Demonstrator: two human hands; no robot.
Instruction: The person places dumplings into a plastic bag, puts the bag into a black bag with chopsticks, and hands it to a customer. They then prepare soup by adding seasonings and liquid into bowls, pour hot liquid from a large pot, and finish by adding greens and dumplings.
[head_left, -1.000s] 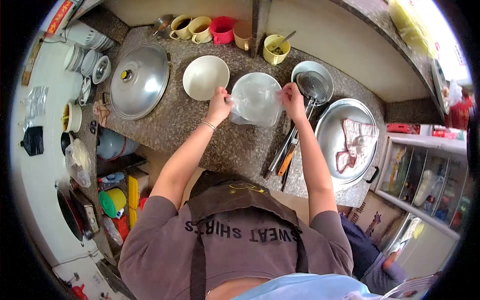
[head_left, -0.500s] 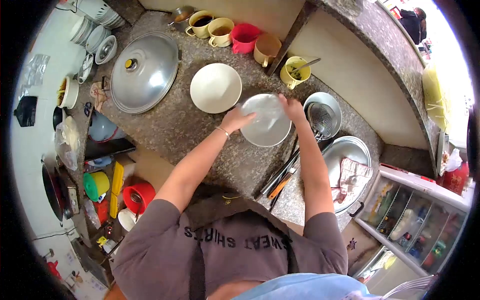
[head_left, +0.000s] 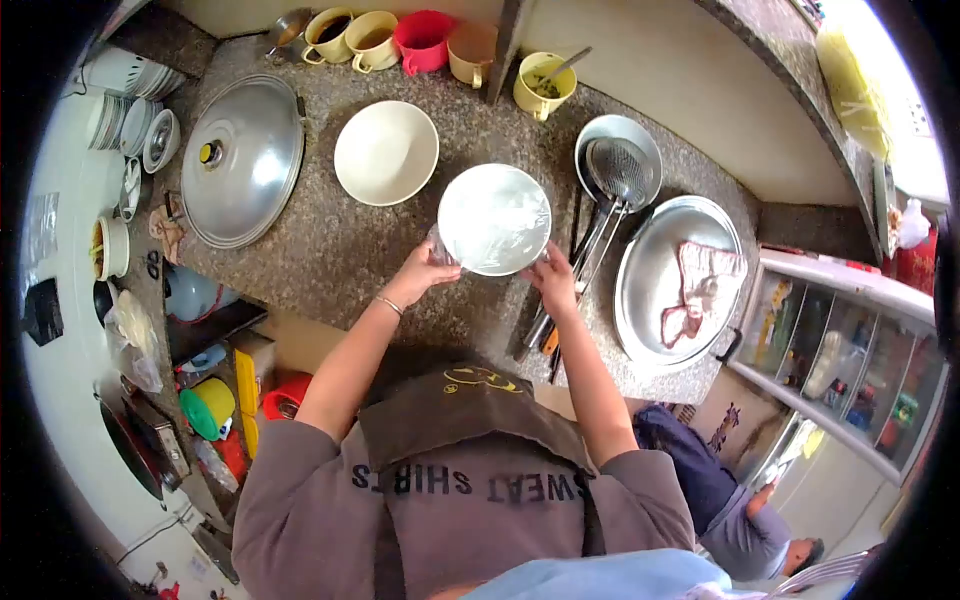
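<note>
- A person in a grey sweatshirt and dark apron stood at a speckled stone counter, both arms reaching forward.
- The left hand, a thin bracelet on its wrist, was closed on the near left edge of a covered bowl, fingers pinching the clear plastic stretched over it.
- The right hand gripped the near right edge in the same way.
- The covered bowl sat mid-counter between the hands; whether it rested on the stone or was lifted just clear, I could not tell.
- Just to its right lay long-handled utensils and a wire skimmer in a metal dish, with a large metal pan holding a cloth beyond.
- To the left and farther back were a white bowl and a big metal lid.
- Along the far wall stood a row of mugs.
</note>
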